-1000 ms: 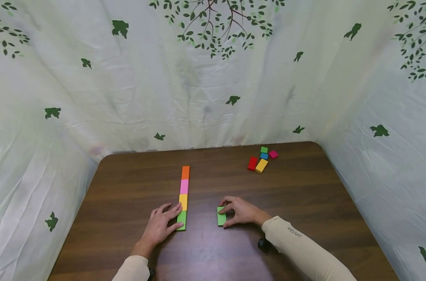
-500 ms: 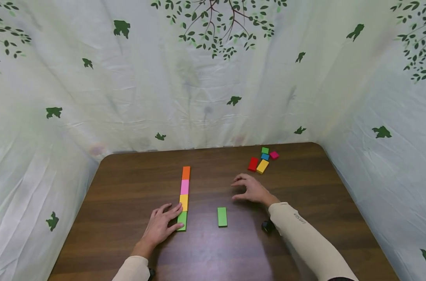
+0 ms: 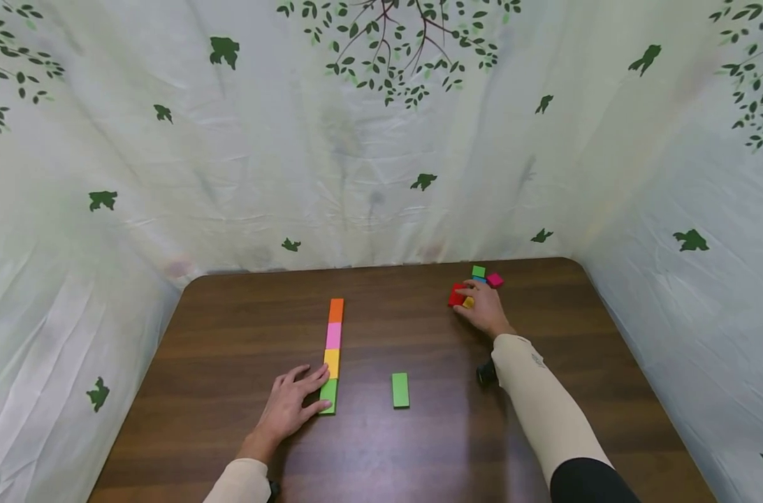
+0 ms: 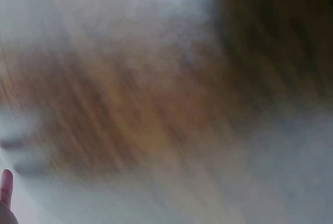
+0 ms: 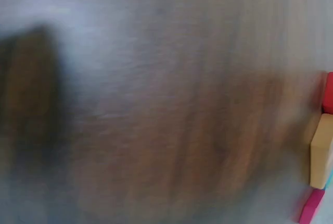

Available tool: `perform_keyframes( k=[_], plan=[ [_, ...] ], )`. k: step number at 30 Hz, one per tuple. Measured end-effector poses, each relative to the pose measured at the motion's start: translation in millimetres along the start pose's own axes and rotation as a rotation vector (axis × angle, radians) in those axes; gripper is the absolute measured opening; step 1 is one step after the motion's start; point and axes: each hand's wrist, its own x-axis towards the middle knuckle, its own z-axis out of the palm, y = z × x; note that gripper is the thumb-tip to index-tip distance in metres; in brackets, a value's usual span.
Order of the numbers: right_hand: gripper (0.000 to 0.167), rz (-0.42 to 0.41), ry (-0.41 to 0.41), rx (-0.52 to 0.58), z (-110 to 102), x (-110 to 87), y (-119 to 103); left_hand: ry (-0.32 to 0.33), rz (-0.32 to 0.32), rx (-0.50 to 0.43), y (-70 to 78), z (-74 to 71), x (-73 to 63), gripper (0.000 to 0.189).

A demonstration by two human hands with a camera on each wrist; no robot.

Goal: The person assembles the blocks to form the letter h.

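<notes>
A straight row of flat blocks lies left of centre in the head view: orange (image 3: 336, 310), pink (image 3: 334, 335), yellow (image 3: 332, 362) and green (image 3: 328, 391). My left hand (image 3: 286, 406) rests beside the row, a fingertip at the yellow block and the thumb on the green one. My right hand (image 3: 484, 311) is over the cluster at the back right, thumb and fingers parted around a yellow block (image 3: 469, 302), fingertips overlapping a red block (image 3: 456, 295). The hand partly hides a blue block (image 3: 478, 279). A separate green block (image 3: 400, 390) lies between the hands.
A small green block (image 3: 478, 271) and a magenta block (image 3: 495, 280) lie at the back of the cluster. The brown wooden table (image 3: 230, 328) meets a white leaf-print curtain (image 3: 356, 140) behind. The right wrist view has yellow (image 5: 321, 151) and magenta (image 5: 312, 206) blocks at its edge.
My right hand has let go of the separate green block and moved back and right to the cluster. My left hand has stayed at the row.
</notes>
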Motion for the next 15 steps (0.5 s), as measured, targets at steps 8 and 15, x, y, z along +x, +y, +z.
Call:
perform_keyframes(
  k=[8,15],
  plan=[
    [0.045,0.092,-0.1,0.033,-1.4,8.3,-1.7,0.035,0.025,0.006,-1.2,1.4,0.4,0.064],
    [0.042,0.096,-0.152,-0.002,2.8,8.5,1.2,0.052,0.046,0.02,-2.1,2.0,-1.3,0.063]
  ],
)
